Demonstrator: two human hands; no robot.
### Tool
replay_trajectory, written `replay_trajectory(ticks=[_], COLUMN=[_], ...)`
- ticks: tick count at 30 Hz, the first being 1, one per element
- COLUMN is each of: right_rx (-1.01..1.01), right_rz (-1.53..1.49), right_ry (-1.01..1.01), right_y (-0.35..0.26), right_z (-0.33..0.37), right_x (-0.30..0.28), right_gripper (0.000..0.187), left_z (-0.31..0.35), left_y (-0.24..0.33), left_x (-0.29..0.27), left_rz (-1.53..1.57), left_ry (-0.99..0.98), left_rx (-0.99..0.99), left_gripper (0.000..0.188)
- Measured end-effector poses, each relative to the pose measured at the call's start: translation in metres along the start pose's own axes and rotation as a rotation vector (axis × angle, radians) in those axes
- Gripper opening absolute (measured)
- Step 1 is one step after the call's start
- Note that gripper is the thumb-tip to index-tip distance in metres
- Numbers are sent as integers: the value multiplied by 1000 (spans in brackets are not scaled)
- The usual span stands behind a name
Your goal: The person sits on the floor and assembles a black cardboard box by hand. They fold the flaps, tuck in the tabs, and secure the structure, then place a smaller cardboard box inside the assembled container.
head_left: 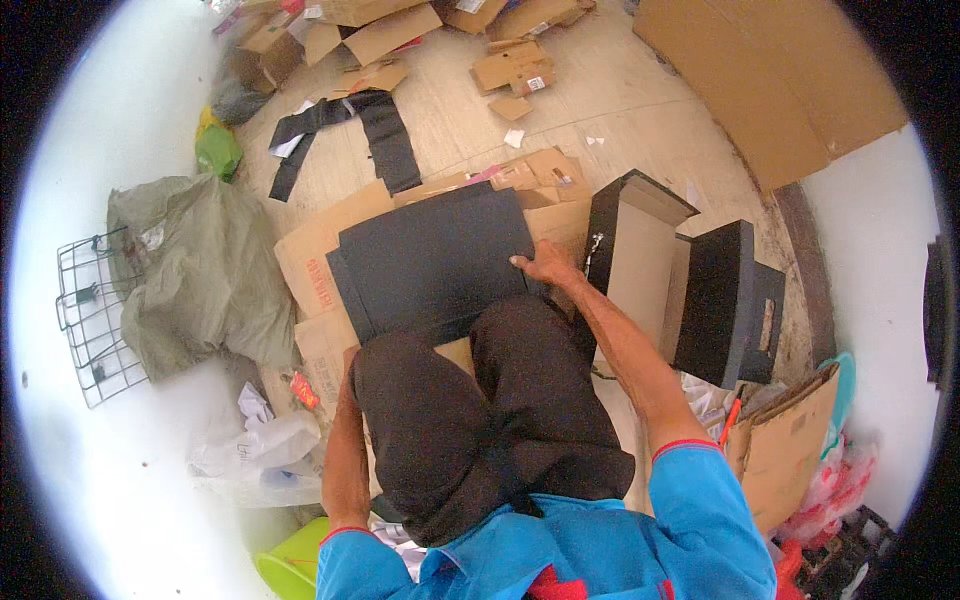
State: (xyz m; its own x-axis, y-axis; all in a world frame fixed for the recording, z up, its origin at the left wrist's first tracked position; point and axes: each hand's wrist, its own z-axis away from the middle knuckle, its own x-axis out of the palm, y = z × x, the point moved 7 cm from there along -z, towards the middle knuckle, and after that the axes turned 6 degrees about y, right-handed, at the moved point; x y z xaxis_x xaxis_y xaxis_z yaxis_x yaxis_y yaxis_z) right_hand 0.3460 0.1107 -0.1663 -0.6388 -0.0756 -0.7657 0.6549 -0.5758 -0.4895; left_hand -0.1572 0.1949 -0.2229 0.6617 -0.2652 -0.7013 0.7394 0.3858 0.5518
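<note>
Most of left hand (351, 360) hidden; right hand (550, 264) gripping black cardboard (435, 258).

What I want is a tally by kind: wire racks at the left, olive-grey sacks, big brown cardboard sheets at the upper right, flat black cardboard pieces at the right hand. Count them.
Flat black cardboard piece at the right hand: 1
Wire rack: 1
Olive-grey sack: 1
Big brown cardboard sheet: 1
Total: 4

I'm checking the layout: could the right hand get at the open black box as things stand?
Probably yes: the right hand, at the right edge of the black panel, is near the open black box, and nothing visible stands between them.
</note>
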Motion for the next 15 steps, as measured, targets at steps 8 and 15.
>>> replay_trajectory(ticks=[8,15], right_rx=[-247,-73], right_rz=[-145,-7], right_ry=[-8,-289], right_y=[20,-18], right_z=[-27,-21], right_x=[21,1], right_gripper=[66,65], left_z=[-41,-44], left_y=[-5,-63], left_x=[36,47], left_rz=[-108,-157], left_ry=[-306,-524], left_rx=[149,354], left_gripper=[40,31])
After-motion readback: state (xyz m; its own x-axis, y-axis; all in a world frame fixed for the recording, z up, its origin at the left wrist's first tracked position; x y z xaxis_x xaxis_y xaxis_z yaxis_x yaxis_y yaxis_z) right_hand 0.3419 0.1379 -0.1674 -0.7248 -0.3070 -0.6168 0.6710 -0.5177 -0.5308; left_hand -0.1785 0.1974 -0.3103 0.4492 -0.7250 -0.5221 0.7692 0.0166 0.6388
